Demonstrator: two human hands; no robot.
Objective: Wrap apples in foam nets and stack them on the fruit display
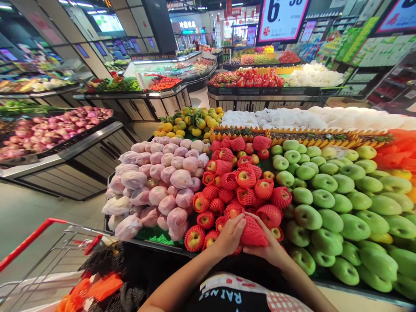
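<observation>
Two-handed grip (230, 235), taut red netting (254, 232)

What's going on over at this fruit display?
A person's left hand and right hand hold a red foam net between them, at the near edge of the red-netted apples. Its inside is hidden. Green apples lie to the right, wrapped pinkish fruit to the left, with a shopping cart at lower left.

a red foam-net sleeve (254, 233), bulging, tilted, held between left hand (231, 235) and right hand (272, 248)
</observation>
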